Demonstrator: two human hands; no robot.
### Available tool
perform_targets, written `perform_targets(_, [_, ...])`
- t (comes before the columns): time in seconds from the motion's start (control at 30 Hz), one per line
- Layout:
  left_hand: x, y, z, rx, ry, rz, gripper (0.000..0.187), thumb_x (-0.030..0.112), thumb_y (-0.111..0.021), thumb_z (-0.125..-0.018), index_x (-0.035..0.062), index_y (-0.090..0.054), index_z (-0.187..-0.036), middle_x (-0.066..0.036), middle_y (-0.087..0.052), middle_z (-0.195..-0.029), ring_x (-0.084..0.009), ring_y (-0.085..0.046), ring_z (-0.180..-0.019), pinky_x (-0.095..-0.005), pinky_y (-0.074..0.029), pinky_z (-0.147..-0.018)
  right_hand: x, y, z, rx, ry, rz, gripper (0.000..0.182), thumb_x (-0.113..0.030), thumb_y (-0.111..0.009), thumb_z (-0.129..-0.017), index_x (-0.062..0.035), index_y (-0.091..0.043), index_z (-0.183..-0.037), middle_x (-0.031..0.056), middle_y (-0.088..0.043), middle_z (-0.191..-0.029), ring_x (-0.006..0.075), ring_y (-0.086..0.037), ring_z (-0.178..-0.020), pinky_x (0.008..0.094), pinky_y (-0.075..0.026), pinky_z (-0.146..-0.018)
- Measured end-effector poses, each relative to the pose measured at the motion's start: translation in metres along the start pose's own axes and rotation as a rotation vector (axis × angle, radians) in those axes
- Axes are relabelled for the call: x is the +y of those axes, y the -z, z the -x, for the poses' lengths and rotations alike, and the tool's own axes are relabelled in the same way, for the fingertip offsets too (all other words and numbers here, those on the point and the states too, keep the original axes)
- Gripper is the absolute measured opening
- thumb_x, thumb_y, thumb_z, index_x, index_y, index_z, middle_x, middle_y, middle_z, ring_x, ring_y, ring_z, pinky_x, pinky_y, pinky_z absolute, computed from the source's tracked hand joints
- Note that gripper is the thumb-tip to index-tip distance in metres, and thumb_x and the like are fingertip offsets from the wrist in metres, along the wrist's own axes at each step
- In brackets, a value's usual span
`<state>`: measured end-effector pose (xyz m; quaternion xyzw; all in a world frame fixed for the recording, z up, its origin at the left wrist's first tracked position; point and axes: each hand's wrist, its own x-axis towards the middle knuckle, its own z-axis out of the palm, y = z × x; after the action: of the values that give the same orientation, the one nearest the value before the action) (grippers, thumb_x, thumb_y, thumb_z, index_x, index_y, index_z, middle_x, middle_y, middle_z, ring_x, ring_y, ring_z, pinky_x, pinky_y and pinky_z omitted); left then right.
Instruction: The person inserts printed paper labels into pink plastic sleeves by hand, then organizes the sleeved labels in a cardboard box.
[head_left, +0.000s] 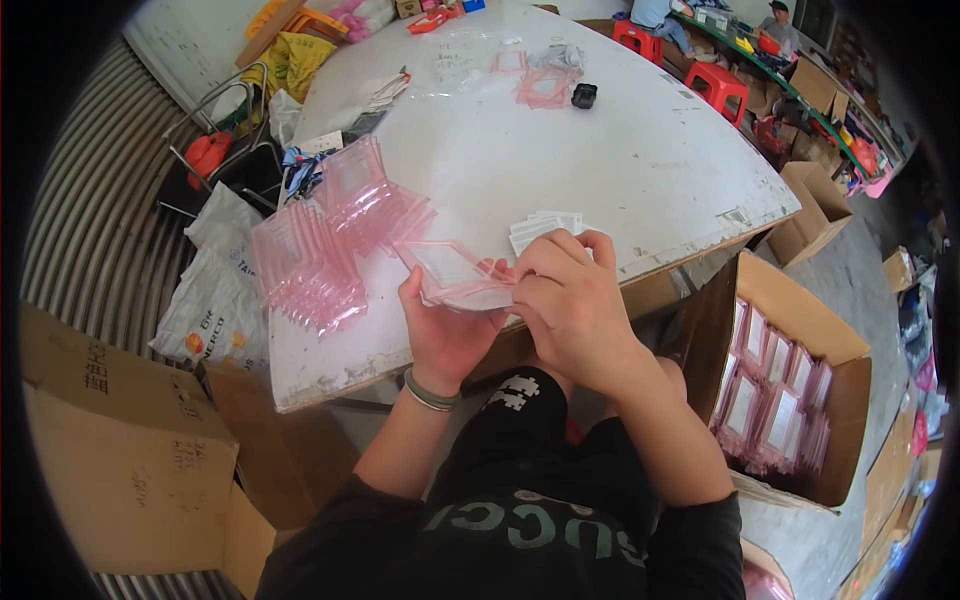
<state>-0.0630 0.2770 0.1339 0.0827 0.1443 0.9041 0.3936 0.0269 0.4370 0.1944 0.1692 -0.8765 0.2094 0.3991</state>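
Note:
A clear plastic sleeve with a pink border is held up over the near edge of the table. My left hand grips its lower side, thumb at the left and fingers beneath. At the sleeve's right end, the fingers of my right hand are pinched together; whether they also hold a card is hidden. Just behind my right hand lies a small fanned stack of white printed cards. Left of my hands, overlapping piles of similar pink-edged sleeves spread across the table.
The white table has worn edges. An open carton at right holds rows of pink-edged sleeves. Cartons stand at left. Farther back are loose sleeves, a black object, red stools and other people.

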Motion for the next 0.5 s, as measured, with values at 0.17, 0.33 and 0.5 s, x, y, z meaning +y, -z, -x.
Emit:
perform_targets(0.17, [0.002,0.003,-0.001,0.063,-0.033,-0.032,0.064,0.059,-0.041,-0.096,0.005,-0.057,-0.126,-0.015,-0.061,-0.123,-0.0314,-0.055,-0.121,-0.0487,-0.041,-0.108,-0.004,-0.001,0.009,0.017,0.0,-0.073,0.012,-0.006,-0.07,-0.068,-0.007,-0.059,-0.073,0.0038,-0.057,-0.088,0.0236,-0.056,-0.084,0.0398,-0.039,-0.081])
perform_targets(0.33, [0.004,0.011,-0.002,0.033,-0.042,-0.047,0.074,0.065,-0.043,-0.093,0.0052,-0.05,-0.137,-0.019,-0.056,-0.131,-0.0345,-0.052,-0.125,-0.0503,-0.039,-0.11,0.004,0.014,0.013,-0.159,-0.131,-0.397,0.01,-0.009,-0.074,-0.078,-0.0065,-0.064,-0.079,0.0036,-0.062,-0.083,0.0243,-0.059,-0.079,0.037,-0.04,-0.077])
perform_targets(0.5, [0.003,0.014,0.0,-0.021,-0.008,0.038,0.079,0.067,-0.045,-0.092,0.0048,-0.046,-0.141,-0.022,-0.053,-0.135,-0.0364,-0.05,-0.128,-0.0509,-0.039,-0.112,0.005,0.031,0.007,0.053,-0.115,-0.279,0.008,-0.002,-0.071,-0.078,-0.0051,-0.069,-0.086,0.0064,-0.068,-0.083,0.026,-0.062,-0.077,0.0373,-0.043,-0.073])
